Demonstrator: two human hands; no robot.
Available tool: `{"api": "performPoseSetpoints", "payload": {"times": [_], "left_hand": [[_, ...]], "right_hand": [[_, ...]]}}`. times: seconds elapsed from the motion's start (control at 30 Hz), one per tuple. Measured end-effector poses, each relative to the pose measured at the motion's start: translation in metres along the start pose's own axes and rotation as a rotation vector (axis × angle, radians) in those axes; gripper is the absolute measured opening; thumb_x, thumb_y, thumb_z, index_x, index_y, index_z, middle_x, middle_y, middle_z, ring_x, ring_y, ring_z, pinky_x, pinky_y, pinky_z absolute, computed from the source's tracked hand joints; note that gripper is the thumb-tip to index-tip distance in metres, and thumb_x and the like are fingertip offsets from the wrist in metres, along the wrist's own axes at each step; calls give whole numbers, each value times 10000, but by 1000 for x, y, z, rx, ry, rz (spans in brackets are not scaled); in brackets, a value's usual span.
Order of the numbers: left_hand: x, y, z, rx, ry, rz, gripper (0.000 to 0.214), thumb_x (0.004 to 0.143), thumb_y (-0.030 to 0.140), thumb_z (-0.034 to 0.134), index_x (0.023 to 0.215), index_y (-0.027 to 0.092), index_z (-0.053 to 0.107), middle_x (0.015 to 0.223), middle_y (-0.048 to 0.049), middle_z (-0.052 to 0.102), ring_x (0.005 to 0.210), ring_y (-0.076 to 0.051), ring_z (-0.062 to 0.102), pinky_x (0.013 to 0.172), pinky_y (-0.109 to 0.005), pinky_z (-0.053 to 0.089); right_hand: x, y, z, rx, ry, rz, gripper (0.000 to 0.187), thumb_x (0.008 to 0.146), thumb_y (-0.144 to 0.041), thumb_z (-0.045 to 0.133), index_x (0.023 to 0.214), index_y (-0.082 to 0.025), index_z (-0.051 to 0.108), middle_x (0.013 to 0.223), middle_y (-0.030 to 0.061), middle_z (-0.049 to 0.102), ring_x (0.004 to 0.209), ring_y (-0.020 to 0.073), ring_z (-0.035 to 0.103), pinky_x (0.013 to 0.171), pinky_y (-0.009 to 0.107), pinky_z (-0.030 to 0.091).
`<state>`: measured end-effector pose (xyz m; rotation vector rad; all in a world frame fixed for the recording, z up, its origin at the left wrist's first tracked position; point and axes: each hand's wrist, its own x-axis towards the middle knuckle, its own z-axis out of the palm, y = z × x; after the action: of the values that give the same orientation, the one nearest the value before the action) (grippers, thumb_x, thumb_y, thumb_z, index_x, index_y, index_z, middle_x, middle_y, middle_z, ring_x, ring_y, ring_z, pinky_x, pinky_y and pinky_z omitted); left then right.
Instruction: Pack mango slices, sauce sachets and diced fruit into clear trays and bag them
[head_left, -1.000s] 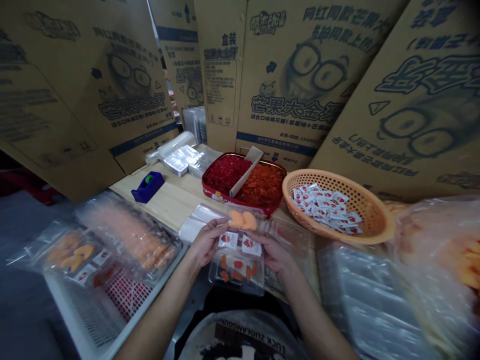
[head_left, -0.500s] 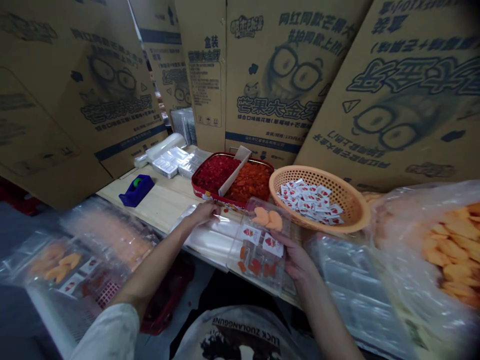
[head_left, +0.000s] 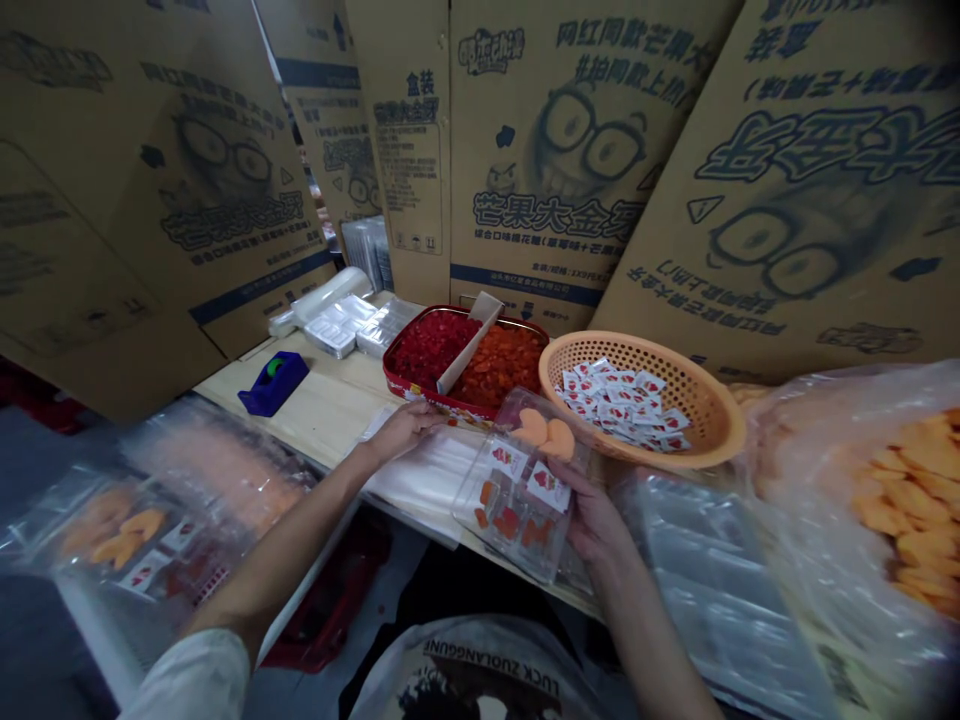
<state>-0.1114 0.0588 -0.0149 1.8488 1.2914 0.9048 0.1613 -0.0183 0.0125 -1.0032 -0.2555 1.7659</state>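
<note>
My right hand (head_left: 596, 510) grips the right edge of a clear plastic tray (head_left: 517, 490). In its compartments lie orange candy pieces (head_left: 546, 432), two white printed sachets (head_left: 546, 484) and small red-orange gummies (head_left: 510, 522). My left hand (head_left: 407, 428) is over the far end of a pile of clear plastic bags (head_left: 427, 472), just in front of the red tin (head_left: 420, 395). Its fingers are closed at a bag's edge, their tips partly hidden. The tray's left side overlaps the bags.
Beyond the tray stands an orange basket (head_left: 712, 440) of sachets. Empty clear trays (head_left: 705, 580) and a bag of orange candy (head_left: 915, 500) lie right. A blue tape dispenser (head_left: 274, 384) sits left, above filled packs (head_left: 127, 535). Cardboard boxes (head_left: 540, 230) wall the back.
The tray in my right hand has shifted slightly and tilts a little differently. My left hand has moved only slightly at the bags' far end, and the bag film under it has shifted.
</note>
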Motion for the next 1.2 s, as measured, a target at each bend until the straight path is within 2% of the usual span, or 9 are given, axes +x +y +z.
{"api": "performPoseSetpoints", "payload": {"times": [0.17,0.33,0.43,0.53,0.67,0.8,0.87,0.97,1.2], "left_hand": [[-6,26,-11,-24,101,-69,45,634,272,700,660,243,678,724,-33,655,758,-183,555,746,-252,392],[-11,55,-24,-115,156,-174,298,695,441,623,550,183,584,516,-6,562,542,-137,492,557,-229,360],[-23,70,-23,-210,144,-224,348,699,502,591,626,162,577,547,-14,592,502,-124,492,515,-230,358],[-45,79,-13,-322,130,-271,340,639,482,659,642,154,566,555,-12,593,507,-114,498,532,-233,384],[-79,78,7,-526,118,-361,291,558,348,764,706,154,606,607,18,570,571,-95,499,584,-215,400],[-102,78,23,-582,57,-407,299,610,339,736,844,171,659,712,1,601,648,-108,521,635,-218,404],[-108,79,28,-546,57,-400,234,671,378,680,746,157,661,718,-23,622,683,-127,538,670,-231,404],[-112,79,34,-442,77,-365,291,742,424,590,653,151,640,665,-36,630,670,-139,540,663,-236,391],[-116,64,46,-438,201,-394,273,572,341,749,603,154,552,561,26,548,541,-94,454,540,-207,325]], "right_hand": [[-4,-6,6,48,-16,-117,209,626,-119,674,824,-186,665,754,12,709,647,176,658,635,301,556],[-6,-25,7,183,21,-263,170,658,-131,656,813,-201,654,749,-2,710,663,172,663,642,314,570],[-7,-41,10,218,18,-382,180,686,-142,648,859,-192,649,770,1,712,677,162,664,693,320,570],[-11,-54,22,256,55,-474,169,712,-162,626,880,-184,642,764,2,710,691,156,666,729,324,564],[-17,-60,44,318,67,-509,205,750,-174,581,950,-184,624,782,2,708,736,156,667,747,338,560],[-12,-54,56,357,21,-454,226,762,-193,568,982,-179,619,818,10,709,771,165,665,779,364,549],[-7,-47,56,360,-12,-444,239,750,-200,586,987,-185,621,840,8,707,798,167,661,796,367,543],[2,-37,53,338,-42,-480,281,722,-203,617,1003,-205,614,859,-4,703,836,166,654,796,355,542],[11,-33,53,345,-19,-453,346,698,-203,645,1039,-213,590,867,-17,698,861,148,643,805,317,533]]}}
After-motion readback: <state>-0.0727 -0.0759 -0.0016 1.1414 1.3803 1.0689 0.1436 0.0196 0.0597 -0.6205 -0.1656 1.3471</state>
